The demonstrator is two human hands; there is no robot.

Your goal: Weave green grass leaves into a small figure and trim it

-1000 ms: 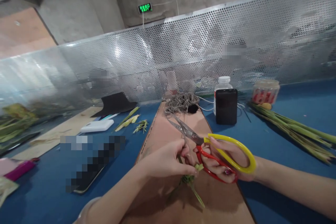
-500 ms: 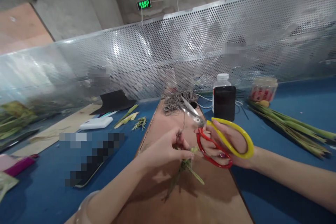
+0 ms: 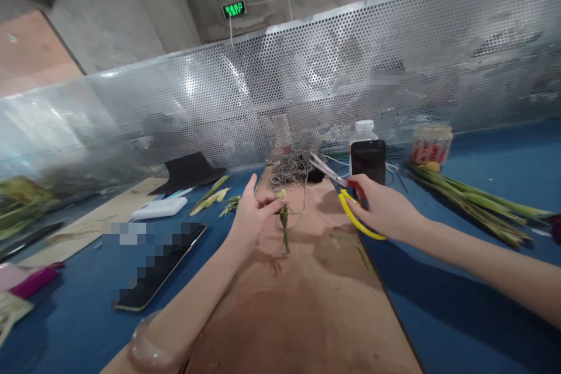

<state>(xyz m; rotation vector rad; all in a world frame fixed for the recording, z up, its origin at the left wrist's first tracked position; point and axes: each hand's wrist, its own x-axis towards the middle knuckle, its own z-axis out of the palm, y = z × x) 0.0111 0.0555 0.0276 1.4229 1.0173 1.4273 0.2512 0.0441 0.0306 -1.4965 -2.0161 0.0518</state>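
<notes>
My left hand [image 3: 252,213] pinches the top of a small woven piece of green plant leaf [image 3: 284,228] between thumb and fingertips, and the piece hangs upright over the brown board [image 3: 307,315]. A thin thread seems to loop beside it. To the right, my right hand [image 3: 383,204] grips scissors [image 3: 357,217] by the handles; the yellow loop shows, while the red one is mostly hidden by the hand. Their blades point up and left toward a tangle of grey string [image 3: 291,168]. Green leaf scraps [image 3: 364,257] lie at the board's right edge.
A phone [image 3: 368,158] leans against a white-capped bottle [image 3: 364,130]. Long green stalks [image 3: 473,204] lie at right by a jar [image 3: 433,143]. At left are a partly blurred-out dark phone [image 3: 162,274], a white case [image 3: 160,208] and leaf pieces [image 3: 210,201]. A perforated metal screen [image 3: 263,82] stands behind.
My hands have moved apart. The left has lifted the woven piece up and away; the right has shifted the scissors slightly right and turned palm down. Green scraps now show on the board.
</notes>
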